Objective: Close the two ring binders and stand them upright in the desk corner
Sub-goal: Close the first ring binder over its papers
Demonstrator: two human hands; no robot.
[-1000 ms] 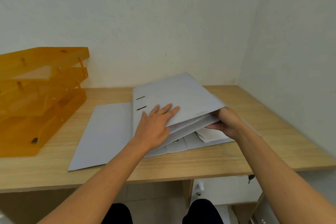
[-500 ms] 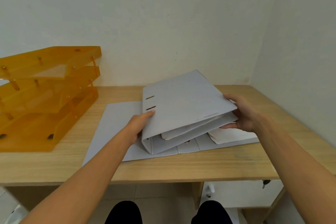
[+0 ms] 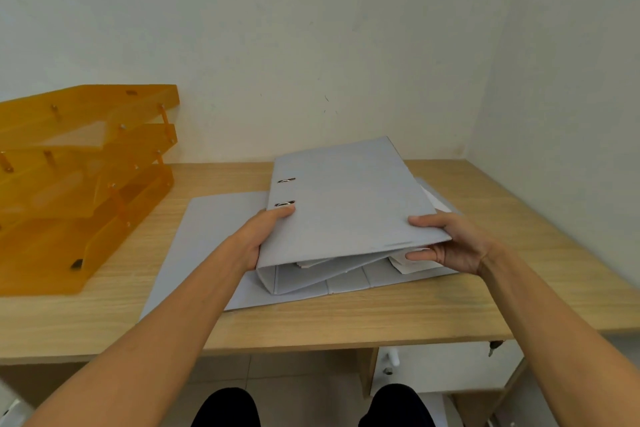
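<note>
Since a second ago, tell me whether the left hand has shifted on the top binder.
Yes. The left hand has slid off the cover of the top binder to its spine edge, toward the orange trays; it now grips just below the nearer ring slot.

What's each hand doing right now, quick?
Left hand: closed on the spine side of the top grey binder.
Right hand: closed on the same binder's open edge, thumb on the cover.

Your left hand [image 3: 258,239] grips the spine side & your right hand [image 3: 450,243] pinches the open edge of the closed grey binder [image 3: 346,205], tilted atop the open binder [image 3: 214,236] lying flat on the tabletop [image 3: 346,319], w/ orange trays [image 3: 79,184] at left.
</note>
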